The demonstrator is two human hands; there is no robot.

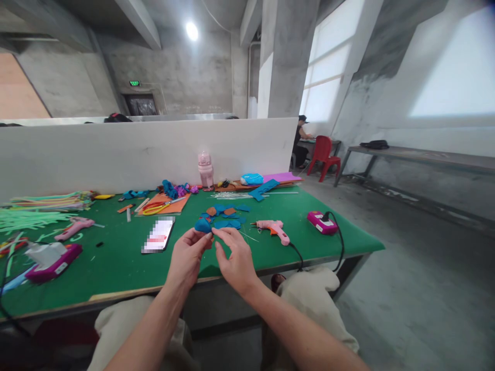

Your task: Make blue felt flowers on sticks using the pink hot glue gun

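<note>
A small blue piece (pixel 203 225) is pinched between the thumb and fingers of my left hand (pixel 188 253), above the green table. My right hand (pixel 234 257) touches the right edge of that piece with a fingertip; its thumb stands apart from the fingers. Just beyond my hands lie blue cut pieces (pixel 228 222) and brown pieces (pixel 229 211). A pink glue gun (pixel 274 230) rests to the right of my right hand. To the left of my left hand lies a phone (pixel 159 234) with a lit screen.
Scissors (pixel 153 207) lie on orange sheets on the green table (pixel 124 273). A pink bottle (pixel 205 170) stands by the white partition (pixel 147 154). Magenta power blocks (pixel 322 223) sit at right and left, with cables. A second glue gun (pixel 75 228) lies left. A person (pixel 299 141) sits far off.
</note>
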